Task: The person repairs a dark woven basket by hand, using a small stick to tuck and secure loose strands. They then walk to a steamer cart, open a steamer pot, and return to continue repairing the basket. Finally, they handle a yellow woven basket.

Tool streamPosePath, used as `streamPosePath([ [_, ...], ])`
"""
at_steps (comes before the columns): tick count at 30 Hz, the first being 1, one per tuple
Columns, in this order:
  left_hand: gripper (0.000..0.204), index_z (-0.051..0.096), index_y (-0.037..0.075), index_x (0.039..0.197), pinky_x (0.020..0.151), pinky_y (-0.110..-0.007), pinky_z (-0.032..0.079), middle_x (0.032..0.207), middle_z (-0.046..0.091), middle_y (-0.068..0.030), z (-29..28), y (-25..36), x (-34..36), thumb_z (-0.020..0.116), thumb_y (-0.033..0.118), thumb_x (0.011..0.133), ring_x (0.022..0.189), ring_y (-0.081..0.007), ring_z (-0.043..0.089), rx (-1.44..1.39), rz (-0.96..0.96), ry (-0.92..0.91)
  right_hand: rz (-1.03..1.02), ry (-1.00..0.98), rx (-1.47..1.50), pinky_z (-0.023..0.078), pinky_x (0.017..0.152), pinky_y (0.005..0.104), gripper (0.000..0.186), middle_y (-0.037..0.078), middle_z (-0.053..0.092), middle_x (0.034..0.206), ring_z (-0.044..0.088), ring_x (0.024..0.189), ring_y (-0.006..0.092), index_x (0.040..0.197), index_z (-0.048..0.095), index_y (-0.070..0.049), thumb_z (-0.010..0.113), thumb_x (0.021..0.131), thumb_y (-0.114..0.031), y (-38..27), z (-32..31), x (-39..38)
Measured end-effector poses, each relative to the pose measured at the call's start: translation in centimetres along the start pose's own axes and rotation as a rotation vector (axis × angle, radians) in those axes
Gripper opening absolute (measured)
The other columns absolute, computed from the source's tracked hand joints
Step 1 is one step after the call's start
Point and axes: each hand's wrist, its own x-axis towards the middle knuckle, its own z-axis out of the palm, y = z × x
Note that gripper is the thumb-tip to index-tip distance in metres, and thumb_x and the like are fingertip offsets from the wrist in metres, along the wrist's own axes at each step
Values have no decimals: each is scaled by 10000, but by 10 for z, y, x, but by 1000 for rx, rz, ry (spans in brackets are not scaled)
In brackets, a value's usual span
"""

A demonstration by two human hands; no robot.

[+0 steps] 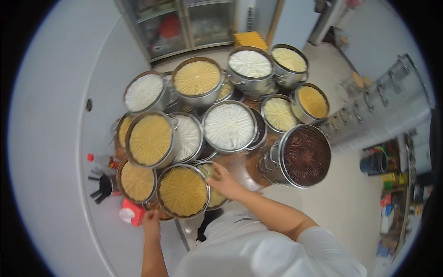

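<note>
A round metal steamer pot (183,191) sits at the front of the table, its top covered by yellow strands in a radial pattern. My right hand (224,183) is at its right rim, fingers bent against the side where a handle seems to be. At its lower left edge, my left hand (151,224) has its fingers curled at the side; the exact grip is partly hidden. Under my right hand, another steamer with pale yellow contents (216,198) shows partly. Left of the pot stands a steamer with light orange contents (137,180).
Many more steamers crowd the wooden table (247,168), including a white-topped one (230,126) and a tall stack with dark brown contents (307,156). A red-capped bottle (99,159) and a red and white package (132,213) are at left. A tall metal stack (380,108) stands at right.
</note>
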Motion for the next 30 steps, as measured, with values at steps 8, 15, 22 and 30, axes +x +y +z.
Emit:
streamPosePath([
  [8,164,555,99,986,795,-306,475,944,627,-31,9,-18,6,616,251,994,881,-162,613,-522,-100,-385,-261,108,-194,514,852,418,373,250,681,1028,660,954,373,1130,672,16,711,803,-159,-34,19,9],
  [15,185,535,83,1010,913,-360,500,1073,631,-48,27,68,-57,621,244,986,1038,-181,610,-611,276,-736,-320,391,-295,540,825,405,340,189,698,1051,673,878,348,1097,706,-16,707,803,-187,-116,-73,-83],
  [22,138,526,52,1003,820,-259,462,994,567,-23,183,203,-138,602,167,997,932,-104,554,-629,464,-996,-142,717,-43,546,793,327,383,168,731,1015,707,850,228,1168,701,-40,693,838,-234,-139,-257,-163],
  [30,67,565,81,1005,724,-243,471,937,641,11,295,227,-175,585,144,1011,809,-87,590,-510,339,-940,-99,740,-37,534,778,334,396,157,737,935,700,822,222,1148,713,-32,625,831,-252,-77,-346,-152],
])
